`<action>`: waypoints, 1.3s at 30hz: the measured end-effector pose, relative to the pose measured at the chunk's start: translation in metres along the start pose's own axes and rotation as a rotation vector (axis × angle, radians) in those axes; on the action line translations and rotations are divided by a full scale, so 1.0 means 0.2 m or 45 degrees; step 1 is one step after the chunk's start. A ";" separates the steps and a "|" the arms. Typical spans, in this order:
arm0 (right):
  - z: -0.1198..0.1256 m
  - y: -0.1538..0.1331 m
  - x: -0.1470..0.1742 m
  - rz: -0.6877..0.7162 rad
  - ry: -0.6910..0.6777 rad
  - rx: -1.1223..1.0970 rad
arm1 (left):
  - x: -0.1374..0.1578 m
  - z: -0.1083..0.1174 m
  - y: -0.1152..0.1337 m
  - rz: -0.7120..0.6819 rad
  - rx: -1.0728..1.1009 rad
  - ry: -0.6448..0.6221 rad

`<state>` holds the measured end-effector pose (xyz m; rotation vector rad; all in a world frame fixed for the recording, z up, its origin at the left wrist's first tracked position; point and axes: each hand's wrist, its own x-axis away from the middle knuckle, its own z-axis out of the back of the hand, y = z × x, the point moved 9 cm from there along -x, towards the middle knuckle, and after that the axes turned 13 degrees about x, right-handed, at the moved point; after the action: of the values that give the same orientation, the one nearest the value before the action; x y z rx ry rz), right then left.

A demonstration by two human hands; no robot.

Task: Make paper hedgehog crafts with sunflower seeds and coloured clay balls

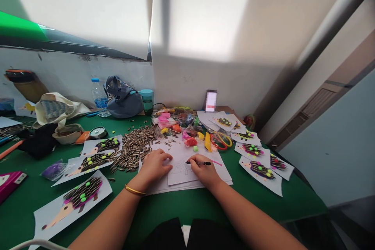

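Observation:
A black pen (pixel 202 163) is gripped in my right hand (pixel 203 170), its tip low over a white sheet of paper (pixel 181 179) with faint drawn lines. My left hand (pixel 155 167) lies on the left part of the paper, fingers spread, a gold bangle (pixel 134 190) at its wrist. A heap of striped sunflower seeds (pixel 136 144) lies just beyond that hand. Past the paper are bags of coloured clay (pixel 175 121), a red clay lump (pixel 191 142), a green clay ball (pixel 195 149) and scissors (pixel 222 140).
Hedgehog pictures made with seeds lie on the left (pixel 74 203) and right (pixel 260 172) of the green table (pixel 164 207). Along the wall stand a phone (pixel 211 101), a teal-lidded cup (pixel 147 100), a blue bag (pixel 124 99) and a water bottle (pixel 99 97). A pink tool (pixel 11 185) lies far left.

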<state>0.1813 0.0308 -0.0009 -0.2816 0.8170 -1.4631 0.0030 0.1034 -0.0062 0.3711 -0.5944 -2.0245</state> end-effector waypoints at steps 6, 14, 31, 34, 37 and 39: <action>0.00 0.01 0.00 -0.027 -0.004 0.008 | 0.00 0.00 0.00 -0.002 0.001 -0.007; 0.03 0.02 0.01 -0.073 0.043 0.018 | 0.00 0.00 0.00 -0.013 -0.010 0.000; 0.03 0.03 0.04 -0.075 0.027 -0.011 | 0.00 0.00 0.00 -0.021 -0.009 0.014; 0.03 0.03 0.05 -0.081 -0.005 0.005 | 0.00 0.00 0.00 -0.021 -0.020 0.011; 0.02 0.02 0.04 -0.050 -0.011 0.007 | 0.00 0.00 0.00 -0.021 -0.028 0.007; 0.01 0.02 0.04 -0.040 -0.020 0.007 | 0.00 0.00 0.00 -0.025 -0.030 0.008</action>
<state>0.1848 0.0227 -0.0042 -0.3030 0.7991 -1.4908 0.0028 0.1034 -0.0056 0.3704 -0.5650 -2.0464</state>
